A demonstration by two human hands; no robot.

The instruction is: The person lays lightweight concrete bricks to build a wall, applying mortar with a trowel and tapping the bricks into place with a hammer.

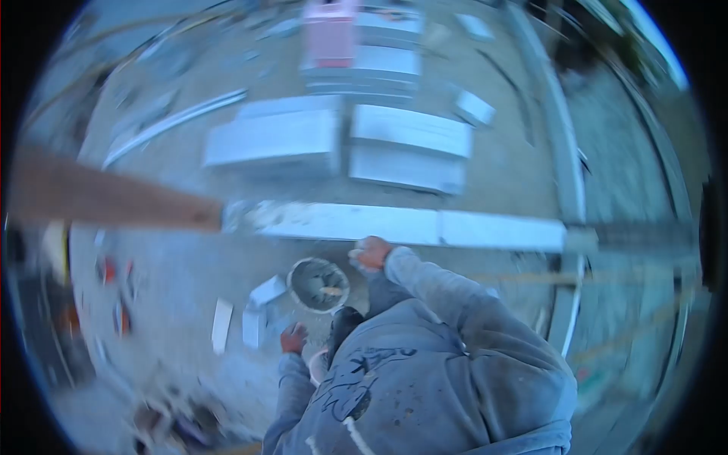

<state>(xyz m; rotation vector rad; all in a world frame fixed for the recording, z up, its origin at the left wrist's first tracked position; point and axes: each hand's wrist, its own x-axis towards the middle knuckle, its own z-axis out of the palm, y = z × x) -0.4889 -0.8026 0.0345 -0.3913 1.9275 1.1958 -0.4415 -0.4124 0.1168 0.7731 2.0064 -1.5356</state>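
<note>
My right hand (pixel 372 252) is at the near side of a low row of white blocks (pixel 493 230). Its fingers look curled, with a pale bit at their tips too blurred to name. Lower and to the left is my left hand (pixel 293 338), close to my leg, its fingers smeared by motion. Between and ahead of my hands stands a round bucket (pixel 295 267) of grey wet mix (pixel 307 284). A tan wooden handle (pixel 331 291) sticks out of the mix. Grey paste covers the left end of the block row.
White block pieces (pixel 254 326) lie left of the bucket. Beyond the row stand stacked white blocks (pixel 273 140) and more blocks (pixel 409 148), with a pink container (pixel 331 34) on a farther stack. A brown post (pixel 114 193) meets the row's left end.
</note>
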